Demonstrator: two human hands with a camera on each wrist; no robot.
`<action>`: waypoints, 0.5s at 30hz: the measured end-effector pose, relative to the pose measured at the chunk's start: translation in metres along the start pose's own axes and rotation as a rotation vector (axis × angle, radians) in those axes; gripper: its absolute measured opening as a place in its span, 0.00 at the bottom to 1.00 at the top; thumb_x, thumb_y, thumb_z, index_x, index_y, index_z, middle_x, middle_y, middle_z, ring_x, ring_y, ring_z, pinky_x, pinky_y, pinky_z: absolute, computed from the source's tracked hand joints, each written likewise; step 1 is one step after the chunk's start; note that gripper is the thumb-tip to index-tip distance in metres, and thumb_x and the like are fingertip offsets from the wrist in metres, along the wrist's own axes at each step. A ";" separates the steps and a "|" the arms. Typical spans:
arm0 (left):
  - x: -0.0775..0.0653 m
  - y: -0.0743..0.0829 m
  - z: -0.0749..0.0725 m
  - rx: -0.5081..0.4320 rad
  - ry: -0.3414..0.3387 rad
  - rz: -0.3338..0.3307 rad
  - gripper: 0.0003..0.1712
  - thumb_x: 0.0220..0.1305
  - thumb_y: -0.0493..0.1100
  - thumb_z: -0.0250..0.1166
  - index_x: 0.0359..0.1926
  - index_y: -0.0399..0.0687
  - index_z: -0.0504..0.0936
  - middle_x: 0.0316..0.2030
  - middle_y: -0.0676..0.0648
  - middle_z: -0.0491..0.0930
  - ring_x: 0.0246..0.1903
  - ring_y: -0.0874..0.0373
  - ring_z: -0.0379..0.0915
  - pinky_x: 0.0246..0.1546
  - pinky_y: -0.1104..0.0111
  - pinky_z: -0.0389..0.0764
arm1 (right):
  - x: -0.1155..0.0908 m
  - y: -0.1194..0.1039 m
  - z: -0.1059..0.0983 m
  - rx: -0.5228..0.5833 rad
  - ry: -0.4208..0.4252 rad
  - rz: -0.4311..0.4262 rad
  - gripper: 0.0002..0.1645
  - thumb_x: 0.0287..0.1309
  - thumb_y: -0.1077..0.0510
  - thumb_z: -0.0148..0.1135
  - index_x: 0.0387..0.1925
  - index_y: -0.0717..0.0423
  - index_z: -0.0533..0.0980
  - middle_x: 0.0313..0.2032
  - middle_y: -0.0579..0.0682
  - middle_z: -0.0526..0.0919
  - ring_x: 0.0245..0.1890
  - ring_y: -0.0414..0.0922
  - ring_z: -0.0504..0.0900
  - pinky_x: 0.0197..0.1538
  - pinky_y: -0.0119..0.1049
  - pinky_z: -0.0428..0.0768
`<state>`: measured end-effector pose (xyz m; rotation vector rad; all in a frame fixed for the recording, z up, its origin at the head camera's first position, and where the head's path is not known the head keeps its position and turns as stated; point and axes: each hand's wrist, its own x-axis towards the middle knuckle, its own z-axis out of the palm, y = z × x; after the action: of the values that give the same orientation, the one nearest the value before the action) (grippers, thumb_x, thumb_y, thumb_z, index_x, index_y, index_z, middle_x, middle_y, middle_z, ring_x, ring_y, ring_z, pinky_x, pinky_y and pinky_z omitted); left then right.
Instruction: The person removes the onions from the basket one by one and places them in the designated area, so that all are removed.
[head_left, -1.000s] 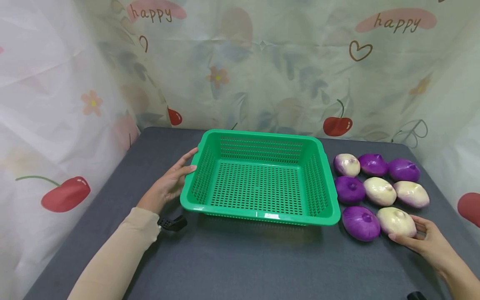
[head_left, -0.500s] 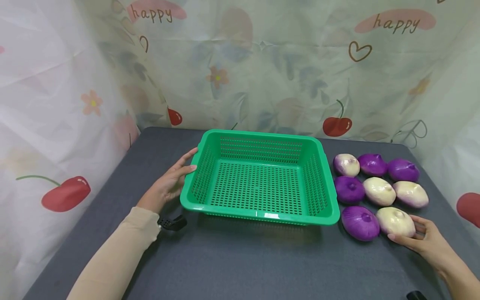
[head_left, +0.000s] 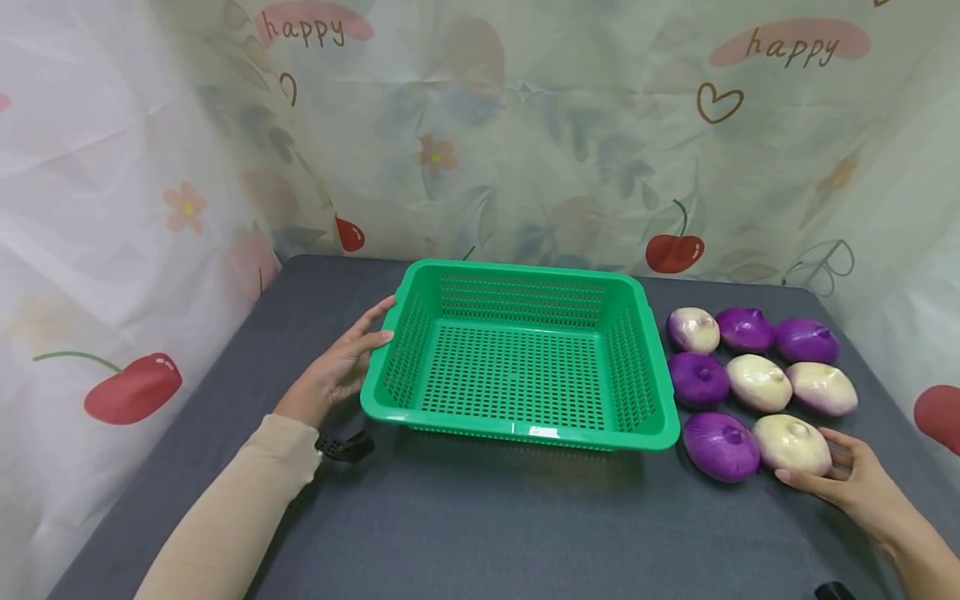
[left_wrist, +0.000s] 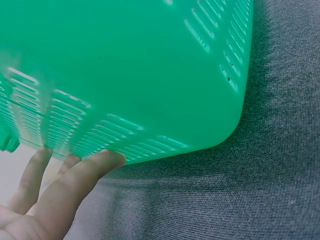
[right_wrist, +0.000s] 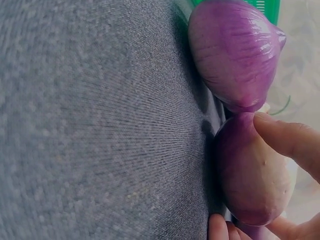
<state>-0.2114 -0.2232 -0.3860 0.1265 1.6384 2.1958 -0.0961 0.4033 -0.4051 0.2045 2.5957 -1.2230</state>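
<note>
On the dark cloth-covered table, a green plastic basket (head_left: pixel 513 375) with slotted walls stands in the middle, its inside bare. At its left end, my left hand (head_left: pixel 333 367) touches the outer wall under the rim; the left wrist view shows straight fingers (left_wrist: pixel 75 187) against the slots. To the right, my right hand (head_left: pixel 851 479) holds a whitish onion (head_left: pixel 792 443) with purple tinges, thumb on one side and fingers on the other, as the right wrist view shows. That onion (right_wrist: pixel 255 172) still rests on the table. Beside it lies a purple onion (head_left: pixel 722 447).
Several more onions, purple and whitish, lie in rows behind, including a purple onion (head_left: pixel 699 379) close to the basket's right wall and a whitish onion (head_left: pixel 759 383). A printed curtain (head_left: pixel 555 142) hangs around the back and sides of the table (head_left: pixel 480 525).
</note>
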 end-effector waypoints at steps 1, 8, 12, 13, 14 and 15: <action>0.000 0.000 0.000 -0.002 0.000 0.001 0.36 0.74 0.38 0.51 0.74 0.69 0.50 0.62 0.47 0.63 0.53 0.54 0.75 0.45 0.59 0.82 | 0.000 0.000 0.000 0.000 -0.001 0.000 0.61 0.63 0.53 0.63 0.67 0.83 0.29 0.61 0.85 0.55 0.35 0.20 0.72 0.34 0.23 0.75; 0.001 0.000 -0.001 0.011 -0.009 -0.004 0.35 0.74 0.39 0.51 0.74 0.70 0.50 0.63 0.48 0.62 0.54 0.55 0.74 0.46 0.59 0.81 | -0.003 0.001 -0.003 0.032 -0.008 0.005 0.60 0.64 0.52 0.60 0.68 0.80 0.27 0.62 0.86 0.48 0.39 0.26 0.75 0.34 0.22 0.74; -0.004 0.002 -0.006 0.130 -0.016 0.014 0.34 0.75 0.46 0.51 0.74 0.70 0.49 0.65 0.45 0.61 0.57 0.53 0.72 0.50 0.56 0.78 | -0.001 -0.003 -0.009 0.081 -0.028 0.013 0.60 0.66 0.52 0.57 0.68 0.77 0.24 0.63 0.88 0.38 0.59 0.69 0.67 0.36 0.20 0.75; -0.006 0.004 -0.007 0.176 -0.014 0.020 0.34 0.74 0.48 0.51 0.75 0.70 0.49 0.67 0.44 0.60 0.60 0.51 0.70 0.51 0.54 0.77 | 0.000 -0.005 -0.012 0.085 -0.031 0.016 0.59 0.67 0.51 0.56 0.68 0.76 0.23 0.64 0.88 0.36 0.61 0.77 0.57 0.36 0.19 0.75; -0.008 0.007 -0.008 0.231 -0.003 0.022 0.34 0.74 0.51 0.51 0.75 0.70 0.49 0.68 0.43 0.59 0.62 0.49 0.68 0.53 0.51 0.76 | 0.000 -0.008 -0.014 0.093 -0.034 0.015 0.59 0.68 0.51 0.55 0.68 0.76 0.22 0.64 0.87 0.34 0.62 0.81 0.48 0.36 0.19 0.74; -0.011 0.010 -0.008 0.294 0.014 0.026 0.34 0.73 0.54 0.50 0.75 0.69 0.49 0.69 0.42 0.58 0.64 0.47 0.65 0.54 0.48 0.75 | -0.001 -0.011 -0.017 0.085 -0.025 0.005 0.59 0.69 0.50 0.54 0.68 0.75 0.22 0.64 0.87 0.33 0.62 0.81 0.46 0.35 0.18 0.74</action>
<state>-0.2068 -0.2370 -0.3774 0.2152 1.9686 1.9645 -0.1013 0.4093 -0.3863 0.2111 2.5231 -1.3268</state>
